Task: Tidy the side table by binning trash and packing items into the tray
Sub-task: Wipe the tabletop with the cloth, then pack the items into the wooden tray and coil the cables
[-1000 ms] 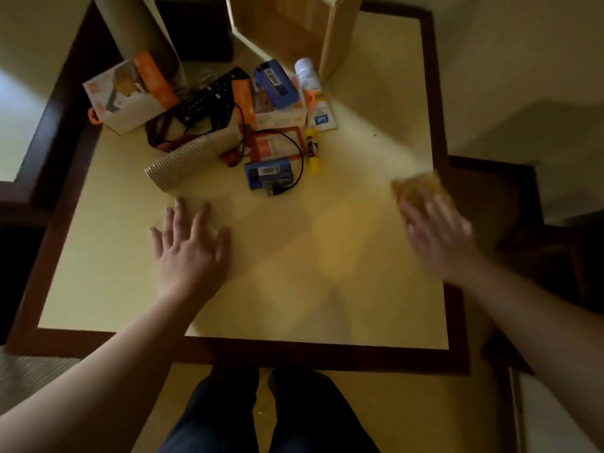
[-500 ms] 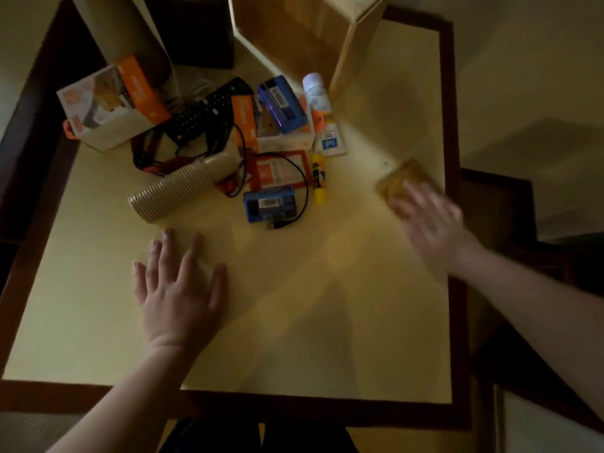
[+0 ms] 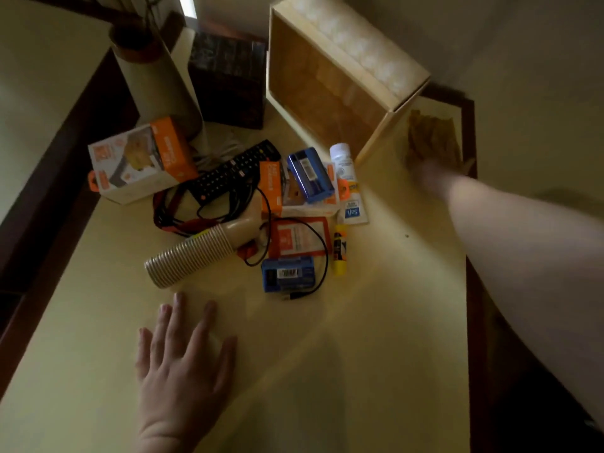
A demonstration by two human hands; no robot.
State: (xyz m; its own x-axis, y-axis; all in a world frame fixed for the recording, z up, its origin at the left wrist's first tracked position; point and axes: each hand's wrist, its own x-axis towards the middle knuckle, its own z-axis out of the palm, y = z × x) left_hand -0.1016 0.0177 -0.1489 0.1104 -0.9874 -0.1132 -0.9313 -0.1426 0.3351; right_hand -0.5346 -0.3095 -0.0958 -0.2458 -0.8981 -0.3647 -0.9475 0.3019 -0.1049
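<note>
A wooden tray (image 3: 359,57) lies on its side at the back of the side table (image 3: 327,371), its opening facing me. My right hand (image 3: 425,166) is blurred at the far right corner, fingers over a brown crumpled wad (image 3: 433,134) beside the tray. Flat on the table near me, my left hand (image 3: 183,364) holds nothing, fingers spread. Clutter lies between: a stack of paper cups (image 3: 192,259), two blue boxes (image 3: 287,277) (image 3: 310,174), a yellow glue stick (image 3: 340,250), a white tube (image 3: 346,181), a black remote (image 3: 235,173), an orange-and-white box (image 3: 140,161) and an orange badge holder (image 3: 299,238).
A tall pale vase (image 3: 157,80) and a dark box (image 3: 227,80) stand at the back left. Black and red cables (image 3: 183,214) tangle under the remote and cups. The table has a dark raised border (image 3: 474,289), with a drop beyond its right edge.
My right hand has carried the brown wad away from me along the right edge to the far corner by the tray. My left hand stays flat. The view has tipped toward the back.
</note>
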